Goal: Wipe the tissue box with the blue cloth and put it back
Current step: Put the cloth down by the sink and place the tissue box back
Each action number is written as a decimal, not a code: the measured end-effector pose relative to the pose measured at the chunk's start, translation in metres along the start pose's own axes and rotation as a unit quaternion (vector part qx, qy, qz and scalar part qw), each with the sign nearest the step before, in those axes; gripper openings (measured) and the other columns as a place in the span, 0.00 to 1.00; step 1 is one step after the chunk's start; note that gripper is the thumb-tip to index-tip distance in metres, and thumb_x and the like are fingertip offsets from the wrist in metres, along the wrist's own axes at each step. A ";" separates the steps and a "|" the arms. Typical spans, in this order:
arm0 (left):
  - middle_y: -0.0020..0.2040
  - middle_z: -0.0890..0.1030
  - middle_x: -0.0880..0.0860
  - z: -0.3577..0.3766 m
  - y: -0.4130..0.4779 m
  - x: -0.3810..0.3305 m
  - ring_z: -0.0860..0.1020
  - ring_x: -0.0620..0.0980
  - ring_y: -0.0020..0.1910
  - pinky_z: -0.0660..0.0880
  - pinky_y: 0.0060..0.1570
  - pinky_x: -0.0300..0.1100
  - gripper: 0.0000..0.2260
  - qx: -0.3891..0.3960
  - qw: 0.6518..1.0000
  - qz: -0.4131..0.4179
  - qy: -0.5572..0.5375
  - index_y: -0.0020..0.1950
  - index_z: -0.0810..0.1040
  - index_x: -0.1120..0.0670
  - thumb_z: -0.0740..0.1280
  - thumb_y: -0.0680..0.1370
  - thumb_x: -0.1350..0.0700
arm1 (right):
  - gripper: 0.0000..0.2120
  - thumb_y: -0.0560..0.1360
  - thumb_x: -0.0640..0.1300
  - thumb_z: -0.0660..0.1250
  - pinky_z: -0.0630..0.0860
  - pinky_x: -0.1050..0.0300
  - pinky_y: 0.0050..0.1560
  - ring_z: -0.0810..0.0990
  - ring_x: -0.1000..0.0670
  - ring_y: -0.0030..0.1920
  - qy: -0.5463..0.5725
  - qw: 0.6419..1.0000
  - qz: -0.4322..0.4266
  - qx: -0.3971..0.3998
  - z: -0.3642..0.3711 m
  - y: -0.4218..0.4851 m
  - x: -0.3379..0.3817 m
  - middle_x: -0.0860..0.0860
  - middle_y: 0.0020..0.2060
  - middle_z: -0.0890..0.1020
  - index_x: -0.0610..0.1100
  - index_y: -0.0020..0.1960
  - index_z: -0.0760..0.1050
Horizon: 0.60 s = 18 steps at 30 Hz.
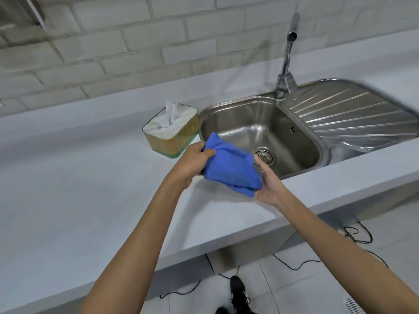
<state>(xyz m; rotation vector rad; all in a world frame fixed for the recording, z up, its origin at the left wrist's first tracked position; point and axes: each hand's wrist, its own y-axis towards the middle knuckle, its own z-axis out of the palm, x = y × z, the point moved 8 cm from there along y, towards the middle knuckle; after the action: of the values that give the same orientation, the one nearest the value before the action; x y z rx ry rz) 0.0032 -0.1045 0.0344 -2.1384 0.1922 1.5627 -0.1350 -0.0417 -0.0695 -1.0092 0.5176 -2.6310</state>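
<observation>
A folded blue cloth [231,165] is held in the air between both hands, above the counter's front part at the sink's left rim. My left hand [192,162] grips its upper left edge. My right hand [268,182] cups its lower right end from below. The tissue box [171,130], yellow-green with a pale top and a white tissue sticking up, stands on the white counter [79,189] just left of the sink, behind my left hand and apart from the cloth.
A steel sink [292,141] with a drain and a ribbed drainboard [353,114] fills the right side. A tall tap [286,62] rises at its back. A brick wall runs behind. Black cables lie on the tiled floor [317,279] below the counter edge.
</observation>
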 end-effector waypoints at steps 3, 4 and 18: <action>0.46 0.79 0.52 0.027 -0.004 0.029 0.78 0.47 0.40 0.76 0.35 0.40 0.08 0.031 0.995 -0.064 -0.076 0.52 0.73 0.56 0.58 0.77 0.65 | 0.21 0.74 0.44 0.66 0.82 0.50 0.51 0.83 0.46 0.52 -0.147 0.986 -0.034 -0.067 -0.041 -0.025 0.029 0.44 0.55 0.83 0.39 0.66 0.72; 0.48 0.79 0.54 0.038 -0.005 0.043 0.77 0.48 0.40 0.76 0.34 0.39 0.09 0.037 0.991 -0.088 -0.095 0.53 0.72 0.57 0.58 0.76 0.66 | 0.19 0.75 0.40 0.64 0.82 0.53 0.50 0.84 0.47 0.50 -0.206 0.973 -0.040 -0.096 -0.054 -0.034 0.038 0.44 0.54 0.83 0.38 0.65 0.72; 0.54 0.77 0.57 0.095 -0.005 0.106 0.78 0.58 0.53 0.78 0.53 0.50 0.17 -0.040 0.992 -0.078 0.091 0.61 0.70 0.59 0.64 0.73 0.66 | 0.26 0.68 0.31 0.70 0.71 0.61 0.33 0.74 0.52 0.33 -0.524 0.797 -0.079 -0.289 -0.117 -0.085 0.068 0.47 0.37 0.75 0.43 0.63 0.70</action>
<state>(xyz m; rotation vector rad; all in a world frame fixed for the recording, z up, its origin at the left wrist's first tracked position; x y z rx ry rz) -0.0406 -0.0391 -0.0843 -2.2989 0.0219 1.3074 -0.2746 0.0354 -0.0746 -2.4909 0.9434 -1.5461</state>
